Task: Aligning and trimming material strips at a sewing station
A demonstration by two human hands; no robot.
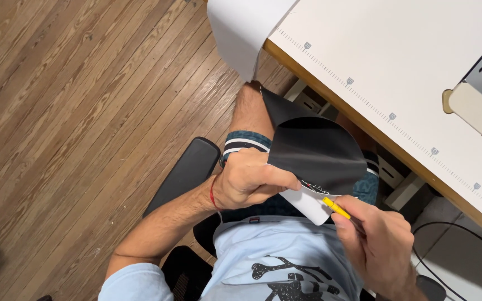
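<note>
Right hand (377, 245) at five o'clock, closed on a slim yellow plastic tool (336, 208), tip at the stitched edge. Left hand (246, 181) pinching curled black fabric piece (316, 150) over the lap. Best kept taut, tip shallow. White counter (397, 61) at one o'clock.
</note>
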